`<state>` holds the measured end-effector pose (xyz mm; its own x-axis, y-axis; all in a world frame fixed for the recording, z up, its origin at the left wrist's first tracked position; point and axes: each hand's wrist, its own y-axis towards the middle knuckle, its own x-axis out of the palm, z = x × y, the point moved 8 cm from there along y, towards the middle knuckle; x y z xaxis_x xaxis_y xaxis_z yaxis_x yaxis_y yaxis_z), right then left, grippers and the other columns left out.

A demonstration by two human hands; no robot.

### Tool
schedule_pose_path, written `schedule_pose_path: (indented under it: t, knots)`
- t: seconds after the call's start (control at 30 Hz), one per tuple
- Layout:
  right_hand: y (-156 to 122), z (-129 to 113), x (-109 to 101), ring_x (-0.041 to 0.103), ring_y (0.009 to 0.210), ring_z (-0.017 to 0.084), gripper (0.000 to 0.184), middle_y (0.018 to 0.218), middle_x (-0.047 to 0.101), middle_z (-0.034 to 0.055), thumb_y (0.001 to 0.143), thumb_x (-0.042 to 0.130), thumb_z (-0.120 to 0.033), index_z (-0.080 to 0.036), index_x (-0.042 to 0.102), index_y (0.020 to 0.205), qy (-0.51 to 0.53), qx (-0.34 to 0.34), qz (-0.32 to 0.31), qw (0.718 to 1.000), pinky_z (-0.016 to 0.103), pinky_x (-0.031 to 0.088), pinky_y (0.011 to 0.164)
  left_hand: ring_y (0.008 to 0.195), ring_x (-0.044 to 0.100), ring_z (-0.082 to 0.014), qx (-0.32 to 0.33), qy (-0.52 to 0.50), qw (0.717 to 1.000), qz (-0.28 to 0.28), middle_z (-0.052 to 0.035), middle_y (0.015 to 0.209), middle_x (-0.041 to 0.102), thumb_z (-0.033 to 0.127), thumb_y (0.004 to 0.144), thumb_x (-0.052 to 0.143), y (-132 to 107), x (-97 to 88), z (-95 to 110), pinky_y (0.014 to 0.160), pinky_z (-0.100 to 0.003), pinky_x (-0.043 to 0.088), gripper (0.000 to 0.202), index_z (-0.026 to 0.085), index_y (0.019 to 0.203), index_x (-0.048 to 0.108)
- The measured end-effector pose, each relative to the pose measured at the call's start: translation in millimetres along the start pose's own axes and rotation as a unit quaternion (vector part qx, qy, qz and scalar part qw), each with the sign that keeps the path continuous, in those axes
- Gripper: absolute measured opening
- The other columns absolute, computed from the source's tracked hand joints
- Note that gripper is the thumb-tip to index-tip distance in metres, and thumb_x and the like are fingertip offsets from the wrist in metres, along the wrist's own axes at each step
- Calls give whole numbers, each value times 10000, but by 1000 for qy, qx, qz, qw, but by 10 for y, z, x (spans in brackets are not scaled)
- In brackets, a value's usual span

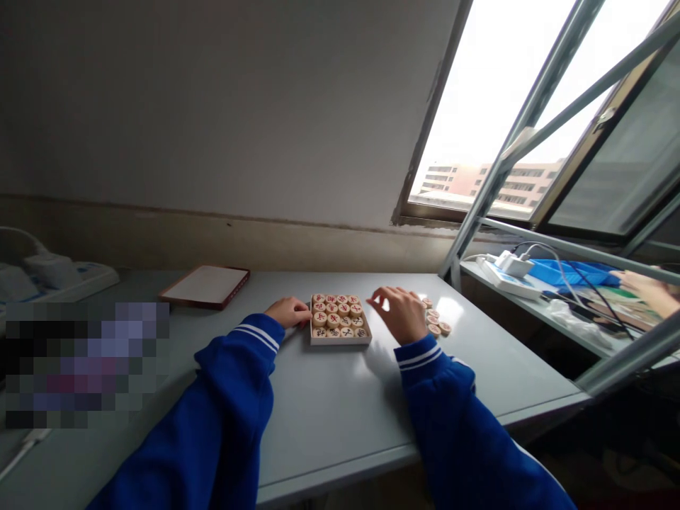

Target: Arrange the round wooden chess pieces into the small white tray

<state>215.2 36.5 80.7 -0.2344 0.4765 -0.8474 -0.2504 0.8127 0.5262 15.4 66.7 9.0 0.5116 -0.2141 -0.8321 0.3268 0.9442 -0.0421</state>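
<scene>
A shallow white box (340, 341) on the grey table (329, 404) holds several round wooden chess pieces (340, 316) with red and black characters. My left hand (288, 312) rests against the box's left side, fingers curled onto its edge. My right hand (399, 312) hovers just right of the box, fingers bent with thumb and forefinger drawn together; whether a piece is between them I cannot make out. A few loose pieces (435, 320) lie on the table beyond my right hand. Both arms wear blue sleeves with white stripes.
A flat box lid (206, 286) with a dark red rim lies at the back left. A power strip (64, 280) sits far left. To the right, a metal window frame (510, 149), a shelf with a charger (513, 265) and cables, and another person's hand (651, 290).
</scene>
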Motion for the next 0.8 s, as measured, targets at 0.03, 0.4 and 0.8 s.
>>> schedule_pose_path:
  t: [0.03, 0.4, 0.8]
  knots:
    - [-22, 225, -49, 538, 774, 183, 177, 764, 603, 31, 811, 488, -339, -198, 591, 783, -44, 53, 4, 998, 319, 356, 711, 621, 479, -151, 0, 2, 1000, 0, 0, 556, 494, 399, 623, 402, 2, 2, -1, 637, -255, 342, 298, 168, 471, 512]
    - [-432, 1374, 266, 552, 755, 174, 187, 813, 556, 55, 686, 572, -298, -163, 606, 812, -4, 181, -117, 977, 283, 411, 745, 605, 462, -150, -1, 9, 1000, 3, 7, 541, 471, 400, 620, 398, -6, -12, 25, 608, -255, 318, 279, 174, 501, 508]
    - [-170, 322, 505, 542, 730, 163, 113, 846, 536, 79, 782, 513, -224, -163, 588, 840, 171, -38, -29, 984, 293, 455, 675, 568, 468, -140, 0, -37, 999, 2, 7, 513, 511, 376, 637, 444, -9, -38, 15, 576, -240, 336, 265, 168, 555, 587]
